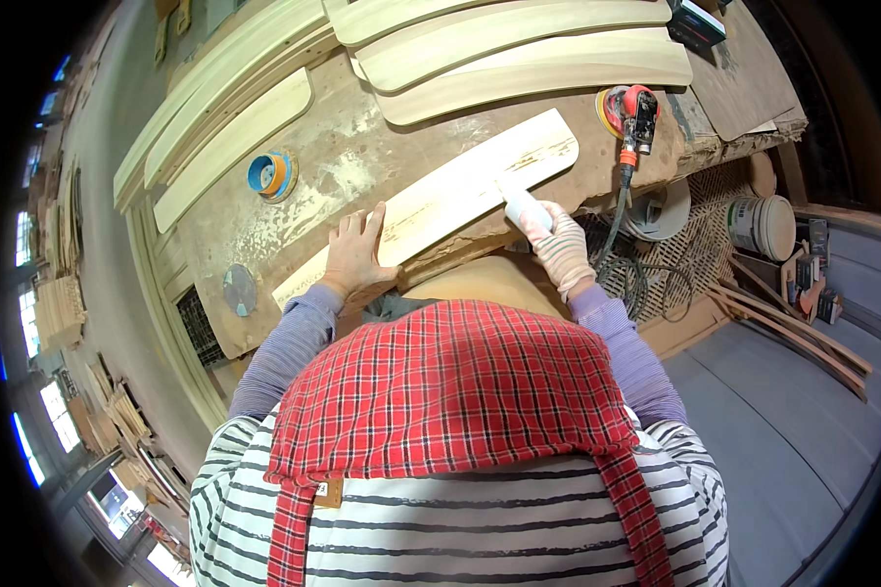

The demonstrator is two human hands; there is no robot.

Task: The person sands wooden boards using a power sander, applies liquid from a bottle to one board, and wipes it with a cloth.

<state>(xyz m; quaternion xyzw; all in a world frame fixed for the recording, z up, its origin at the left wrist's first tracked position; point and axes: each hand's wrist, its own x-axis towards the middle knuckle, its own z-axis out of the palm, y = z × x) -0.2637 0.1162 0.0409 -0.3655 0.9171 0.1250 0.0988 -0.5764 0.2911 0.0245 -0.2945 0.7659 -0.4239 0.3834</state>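
A long pale wooden slat (460,192) with rounded ends lies slantwise on the worn workbench (215,235), along its near edge. Its surface has darker streaks near the far right end and around the middle. My bare left hand (358,252) rests on the slat's near left part, fingers spread and thumb out to the side. In a striped glove, my right hand (562,250) is wrapped round a white squeeze bottle (527,209). The bottle is tilted, with its narrow tip at the slat's surface right of the middle.
More slats (538,49) are stacked at the back, others (230,147) at the left. A red sander (638,106) with a hose sits on the bench's right. A blue-and-orange roll (270,176) and a grey disc (240,290) lie left. Buckets (762,227) and wood strips (793,338) stand at right.
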